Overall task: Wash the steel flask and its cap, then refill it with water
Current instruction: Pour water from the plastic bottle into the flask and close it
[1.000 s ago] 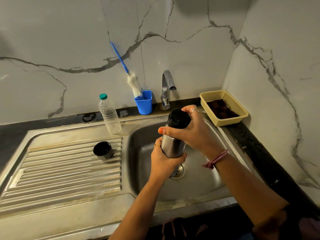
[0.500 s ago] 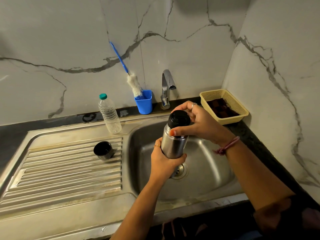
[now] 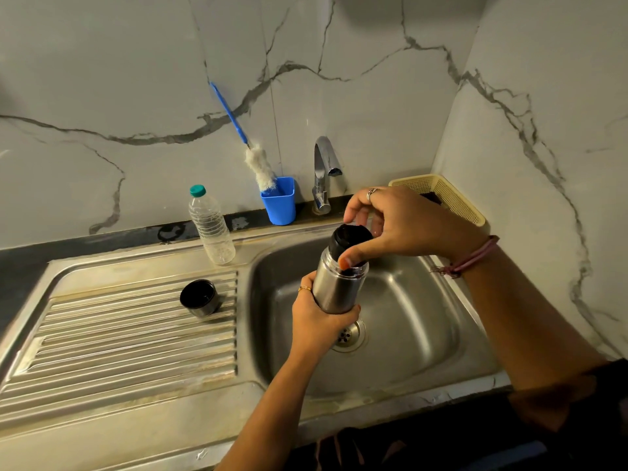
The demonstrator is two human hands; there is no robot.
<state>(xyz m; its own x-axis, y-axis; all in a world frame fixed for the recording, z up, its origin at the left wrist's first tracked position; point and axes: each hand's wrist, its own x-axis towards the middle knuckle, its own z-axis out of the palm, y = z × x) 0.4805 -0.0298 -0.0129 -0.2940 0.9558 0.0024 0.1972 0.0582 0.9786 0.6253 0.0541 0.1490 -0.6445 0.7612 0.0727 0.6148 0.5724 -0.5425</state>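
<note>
While my left hand [image 3: 317,321] grips the steel flask [image 3: 334,283] round its lower body, I hold it upright over the sink basin [image 3: 418,321], just above the drain [image 3: 350,334]. My right hand [image 3: 401,226] curls over the black stopper [image 3: 350,237] in the flask's mouth, thumb and fingertips pinching its sides. Open basin lies to the right of the flask and toward me; the tap [image 3: 324,171] stands behind, apart from my knuckles. On the ribbed drainboard [image 3: 136,334] the cap [image 3: 199,298] sits mouth up, well left of the flask, with a plastic bottle [image 3: 210,226] behind it. My right hand hides part of the yellow basket [image 3: 452,198], and the flask's base is covered by my left palm.
</note>
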